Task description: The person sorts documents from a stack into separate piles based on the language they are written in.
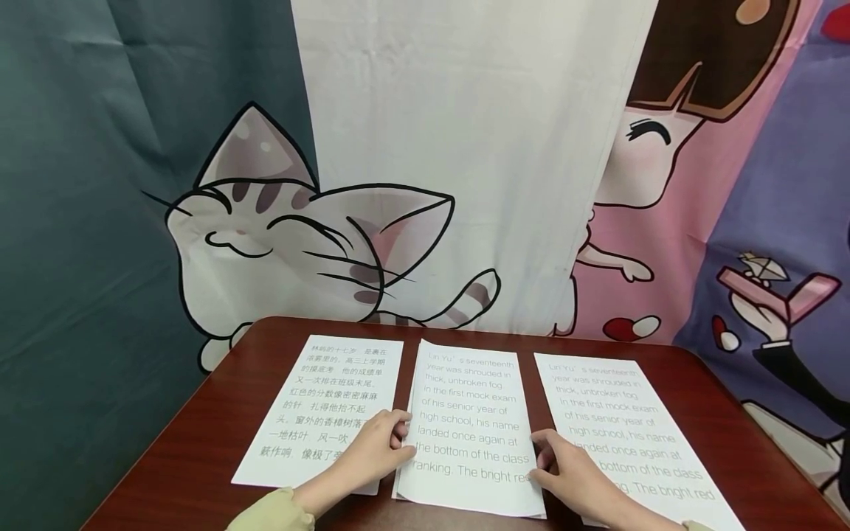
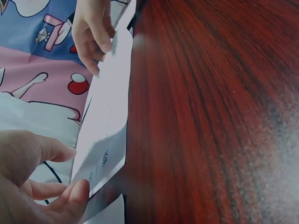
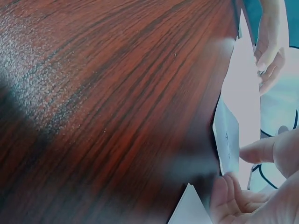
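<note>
Before me lies a stack of white sheets (image 1: 468, 424) with English print on top, its edges slightly uneven. My left hand (image 1: 378, 446) pinches its left edge near the lower corner. At the opposite edge my right hand (image 1: 572, 472) pinches the paper between thumb and fingers. In the right wrist view the side of the paper (image 3: 227, 140) bends upward near the thumb. The left wrist view shows the stack's near edge (image 2: 107, 163) raised at the left hand, with some print visible on it.
To the left lies a sheet with Chinese print (image 1: 325, 394), partly covered by the left forearm. At right, another English-printed sheet (image 1: 617, 398) lies partly under the right hand. The reddish-brown wooden table (image 1: 192, 442) ends at a cartoon curtain (image 1: 425, 133).
</note>
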A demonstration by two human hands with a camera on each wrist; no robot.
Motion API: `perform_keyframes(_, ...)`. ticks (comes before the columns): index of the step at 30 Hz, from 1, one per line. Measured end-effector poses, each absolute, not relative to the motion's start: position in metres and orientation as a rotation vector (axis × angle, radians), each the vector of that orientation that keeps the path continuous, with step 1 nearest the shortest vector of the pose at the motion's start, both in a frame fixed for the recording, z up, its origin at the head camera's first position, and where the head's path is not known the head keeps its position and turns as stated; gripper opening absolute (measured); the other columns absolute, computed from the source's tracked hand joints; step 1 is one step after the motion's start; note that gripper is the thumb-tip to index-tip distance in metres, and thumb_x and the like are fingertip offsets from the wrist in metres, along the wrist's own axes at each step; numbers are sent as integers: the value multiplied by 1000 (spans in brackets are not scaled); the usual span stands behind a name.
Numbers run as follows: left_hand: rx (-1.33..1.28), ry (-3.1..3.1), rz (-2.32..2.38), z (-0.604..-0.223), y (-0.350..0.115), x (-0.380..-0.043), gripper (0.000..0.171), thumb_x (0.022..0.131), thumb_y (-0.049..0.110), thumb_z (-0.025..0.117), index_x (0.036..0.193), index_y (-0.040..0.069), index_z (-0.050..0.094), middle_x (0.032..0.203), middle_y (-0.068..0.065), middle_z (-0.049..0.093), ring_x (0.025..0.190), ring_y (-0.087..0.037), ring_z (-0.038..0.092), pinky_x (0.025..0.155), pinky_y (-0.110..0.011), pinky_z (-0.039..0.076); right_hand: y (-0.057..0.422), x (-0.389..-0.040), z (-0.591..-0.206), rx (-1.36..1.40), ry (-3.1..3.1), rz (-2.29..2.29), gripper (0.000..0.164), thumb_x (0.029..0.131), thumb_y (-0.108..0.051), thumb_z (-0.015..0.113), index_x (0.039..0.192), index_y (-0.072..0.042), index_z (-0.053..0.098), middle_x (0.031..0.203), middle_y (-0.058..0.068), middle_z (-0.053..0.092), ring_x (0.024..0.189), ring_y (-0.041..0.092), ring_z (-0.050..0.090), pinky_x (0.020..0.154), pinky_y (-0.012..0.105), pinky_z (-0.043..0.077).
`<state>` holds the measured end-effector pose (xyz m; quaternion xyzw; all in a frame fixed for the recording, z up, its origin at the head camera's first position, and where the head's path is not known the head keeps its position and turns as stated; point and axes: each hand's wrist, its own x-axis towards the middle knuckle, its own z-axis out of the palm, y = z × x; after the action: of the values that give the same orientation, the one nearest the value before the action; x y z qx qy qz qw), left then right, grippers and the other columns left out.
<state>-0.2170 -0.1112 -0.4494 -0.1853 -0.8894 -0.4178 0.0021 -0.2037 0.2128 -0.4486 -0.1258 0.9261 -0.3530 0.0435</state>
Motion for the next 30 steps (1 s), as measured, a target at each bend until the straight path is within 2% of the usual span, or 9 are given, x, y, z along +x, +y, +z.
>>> perform_keyframes(4, -611, -2793, -1350, -451, -111, -218, 52, 78, 2, 69, 126, -12, 54, 86, -5, 60, 68, -1, 53, 61, -17, 47, 215, -204, -450, -400, 2825, -1132, 44, 79, -3, 71, 119, 7, 56, 76, -1, 55, 63, -1, 46, 56, 19, 39)
perform_keyframes(10, -618, -2768, -1406, -455, -114, -218, 54, 76, -5, 69, 127, -10, 52, 83, -6, 60, 66, -1, 55, 59, -18, 47, 216, -206, -450, -350, 2772, -1198, 50, 76, -3, 72, 121, 11, 54, 76, 1, 58, 63, 1, 49, 54, 20, 42)
perform_keyframes(15, -587, -2777, -1429, -457, -115, -218, 57, 77, -4, 69, 129, -14, 49, 85, -7, 62, 66, -3, 58, 59, -17, 48, 216, -208, -448, -312, 2692, -1251, 52, 76, -3, 72, 122, 15, 53, 77, 3, 60, 58, 7, 52, 49, 24, 46)
perform_keyframes(22, -578, -2774, -1458, -458, -114, -219, 51, 75, -5, 68, 123, -16, 54, 85, -7, 62, 66, -4, 58, 60, -17, 49, 217, -210, -446, -329, 2660, -1282, 41, 77, -3, 73, 113, 10, 58, 77, 4, 57, 56, 8, 53, 47, 26, 48)
perform_keyframes(30, -577, -2776, -1465, -458, -114, -218, 49, 76, -4, 69, 122, -13, 54, 86, -8, 63, 66, -6, 60, 60, -17, 49, 217, -210, -443, -301, 2618, -1307, 41, 78, -3, 72, 114, 9, 57, 78, 5, 57, 62, 10, 56, 51, 28, 53)
